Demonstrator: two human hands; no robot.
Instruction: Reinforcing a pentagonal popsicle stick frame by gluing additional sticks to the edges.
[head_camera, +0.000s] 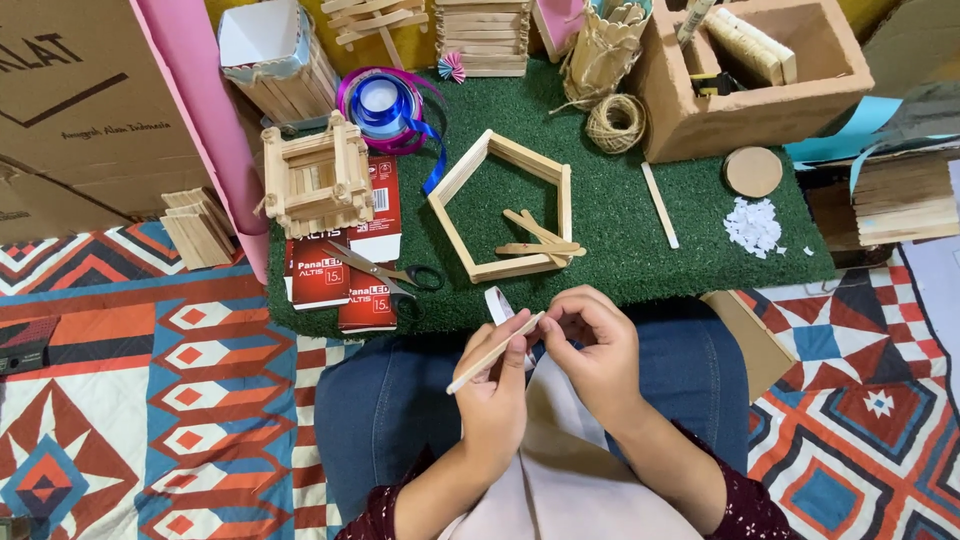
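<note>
Two hands meet over your lap: your left hand (492, 385) grasps a flat pale wooden craft stick (494, 352) that slants up to the right, and your right hand (592, 345) pinches that stick's upper end, with a small white strip (497, 303) poking up just behind your fingers. Just beyond your hands, on the green artificial-grass mat (620, 250), lies one house-shaped pentagon frame of wooden sticks (503, 203) with about three loose sticks (538, 240) inside it. One more single stick (659, 204) lies beyond your right hand. Beyond your left hand, one pair of black-handled scissors (390, 270) rests on red-and-white cardboard boxes (340, 265), beside one small log-cabin box of stacked sticks (315, 175).
</note>
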